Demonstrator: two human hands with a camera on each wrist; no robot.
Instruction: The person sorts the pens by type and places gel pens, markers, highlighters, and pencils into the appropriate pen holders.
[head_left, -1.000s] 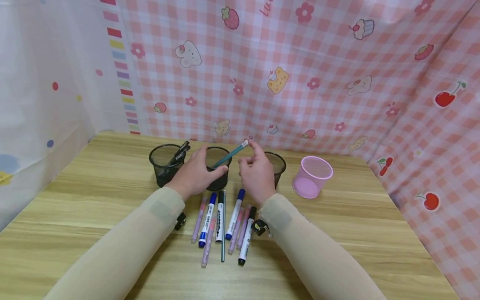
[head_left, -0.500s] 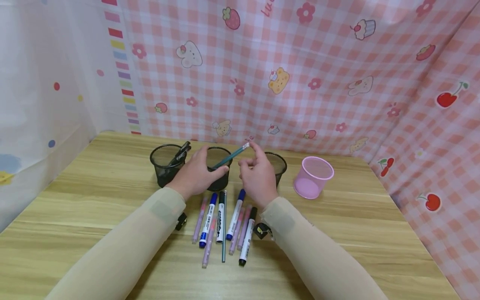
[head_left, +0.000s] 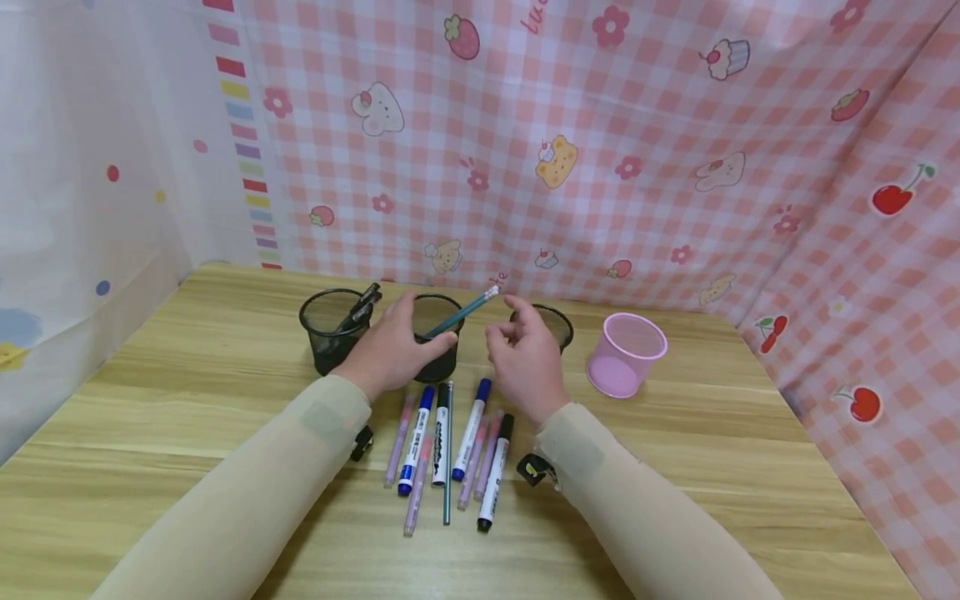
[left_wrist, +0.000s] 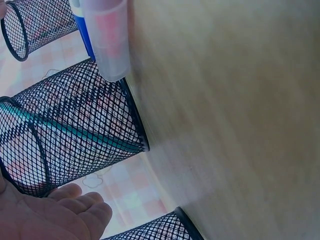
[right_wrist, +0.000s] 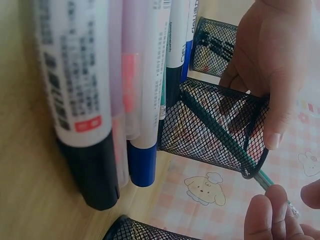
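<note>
My left hand (head_left: 393, 343) holds the middle black mesh pen cup (head_left: 435, 362), its thumb in front and its index finger at the back left of the rim. Inside that cup leans a teal pencil (head_left: 461, 315), its white end sticking out to the right; whether a second lies along it I cannot tell. My right hand (head_left: 528, 360) is just right of the pencil's end, apart from it, fingers loosely bent and holding nothing. In the right wrist view the pencil (right_wrist: 220, 130) shows through the mesh, with the right hand's fingertips (right_wrist: 258, 215) near its end.
At left a black mesh cup (head_left: 324, 337) holds black pens (head_left: 362, 307). Another black mesh cup (head_left: 564, 327) stands partly behind my right hand, with a pink mesh cup (head_left: 626, 354) farther right. Markers (head_left: 470, 429), pink-purple pens (head_left: 417, 487) and a teal pencil (head_left: 447, 500) lie in front.
My right hand has let go of the pencil's end and moved slightly right and down. The pencil stays leaning in the middle cup. My left hand has not moved.
</note>
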